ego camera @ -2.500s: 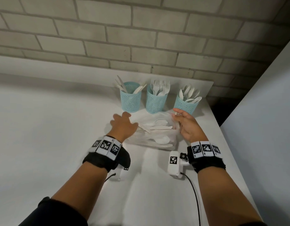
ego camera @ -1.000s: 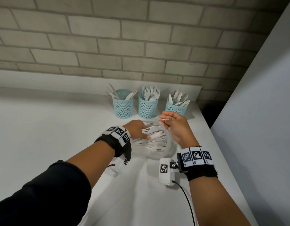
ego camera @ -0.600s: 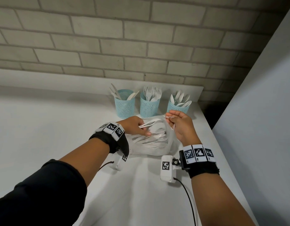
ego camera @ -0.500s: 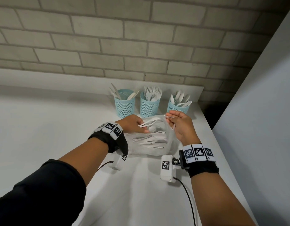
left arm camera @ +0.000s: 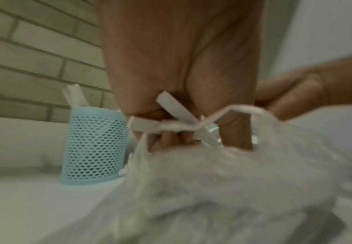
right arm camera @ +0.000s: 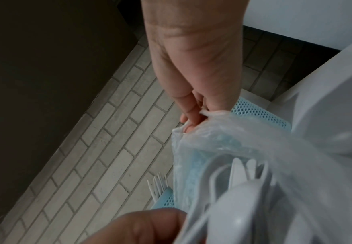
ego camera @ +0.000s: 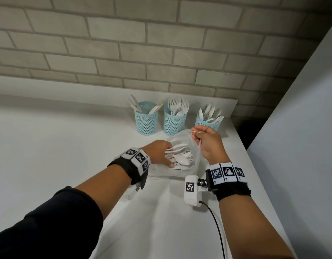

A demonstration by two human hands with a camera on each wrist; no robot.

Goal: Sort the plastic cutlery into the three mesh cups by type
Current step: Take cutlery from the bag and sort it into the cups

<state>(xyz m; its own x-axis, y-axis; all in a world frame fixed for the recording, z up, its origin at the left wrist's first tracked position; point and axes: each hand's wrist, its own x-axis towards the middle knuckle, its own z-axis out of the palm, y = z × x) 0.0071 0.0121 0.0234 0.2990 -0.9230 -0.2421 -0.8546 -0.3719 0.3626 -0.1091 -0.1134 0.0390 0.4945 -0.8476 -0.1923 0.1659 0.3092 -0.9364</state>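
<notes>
White cutlery [ego camera: 177, 147] sits clamped in left hand [ego camera: 158, 152]'s grip.

A pale grey brick wall [ego camera: 142, 43] with lighter mortar lines fills the far side of the scene. Below it runs a white ledge [ego camera: 68, 90], and under that a white table [ego camera: 49, 146] spreads from far to near, evenly lit with soft shadows. At the right stands a plain white panel [ego camera: 301, 128], with a dark gap [ego camera: 253, 128] between it and the table's far right corner.
</notes>
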